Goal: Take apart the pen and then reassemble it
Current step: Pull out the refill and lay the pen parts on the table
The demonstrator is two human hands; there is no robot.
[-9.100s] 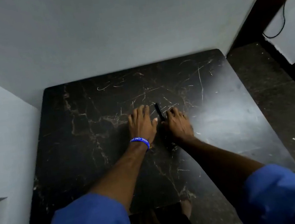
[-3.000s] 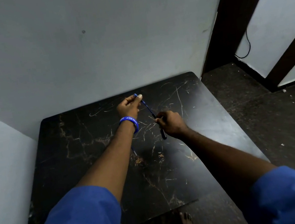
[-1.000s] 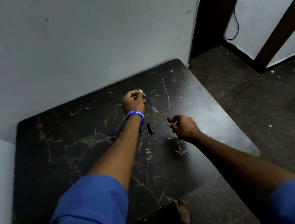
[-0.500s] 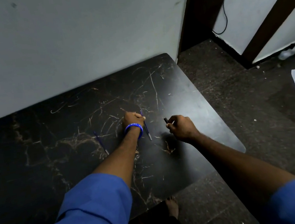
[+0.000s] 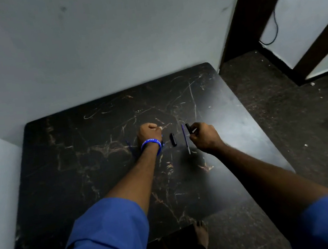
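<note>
Head view, looking down on a dark veined counter (image 5: 102, 175) set against pale walls; the pen lies in pieces near its middle. Left hand (image 5: 148, 134), with a blue wristband (image 5: 150, 144), rests knuckles-up on the counter; its grip is curled into a fist, and whether anything lies inside it cannot be told; a blue part (image 5: 129, 147) shows just left of the wrist, too blurred to name. Short black piece (image 5: 173, 139), probably the cap, lies flat just right of that wrist; thin blue refill (image 5: 185, 139) lies beside it, pointing near to far, clear of both hands, presumably laid apart so that each piece stays findable. Right hand (image 5: 202, 138) hovers right of the refill; its grip is closed on a small black part (image 5: 188, 128), pinched upright at the fingertips, probably the barrel or its end piece; dismantling looks nearly complete.
</note>
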